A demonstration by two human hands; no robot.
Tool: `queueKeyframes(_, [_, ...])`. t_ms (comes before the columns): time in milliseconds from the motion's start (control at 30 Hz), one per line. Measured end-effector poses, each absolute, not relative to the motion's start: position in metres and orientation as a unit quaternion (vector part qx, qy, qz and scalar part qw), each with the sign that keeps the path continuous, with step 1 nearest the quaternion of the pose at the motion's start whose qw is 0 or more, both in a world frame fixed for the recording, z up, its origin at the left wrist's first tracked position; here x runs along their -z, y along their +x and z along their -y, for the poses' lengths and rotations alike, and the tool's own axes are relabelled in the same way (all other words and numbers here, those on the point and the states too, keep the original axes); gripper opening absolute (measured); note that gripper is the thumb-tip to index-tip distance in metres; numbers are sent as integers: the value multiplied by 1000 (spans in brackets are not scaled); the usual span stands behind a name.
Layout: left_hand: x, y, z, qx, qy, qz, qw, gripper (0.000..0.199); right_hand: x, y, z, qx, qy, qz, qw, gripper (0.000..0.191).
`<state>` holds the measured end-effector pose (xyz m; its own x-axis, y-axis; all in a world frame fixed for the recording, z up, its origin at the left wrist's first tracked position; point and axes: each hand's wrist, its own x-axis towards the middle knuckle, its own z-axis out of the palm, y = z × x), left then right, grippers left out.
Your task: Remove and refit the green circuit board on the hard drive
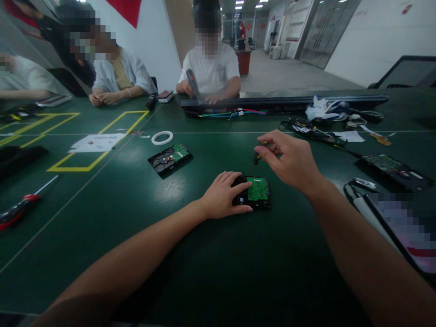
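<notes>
My left hand [220, 196] lies over a hard drive [259, 189], its thumb along the near edge and its index finger on the green circuit board. The drive is flat on the green table, its left part hidden under that hand. Above and just beyond the drive's right end, my right hand [291, 156] pinches what looks like a small black-and-yellow screwdriver [256, 158]. Most of the tool is hidden by the fingers, and it is apart from the drive. Farther left lies a second hard drive [170, 159], board side up.
A white ring [162, 138], a paper sheet [98, 142] and a red-black screwdriver [25, 204] lie to the left. On the right are cables [306, 129], another drive [395, 172] and a laptop-like device [402, 231]. Across the table, a person [213, 68] holds a tool beside a long black panel [282, 103].
</notes>
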<state>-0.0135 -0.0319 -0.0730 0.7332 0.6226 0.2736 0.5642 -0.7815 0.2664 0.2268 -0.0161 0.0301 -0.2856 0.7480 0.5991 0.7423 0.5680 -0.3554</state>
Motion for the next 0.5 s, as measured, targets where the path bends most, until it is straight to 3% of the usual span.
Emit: queueKeyframes(500, [77, -13, 25, -162, 926, -333, 76, 81, -21, 234, 6, -30, -453, 795, 402, 30])
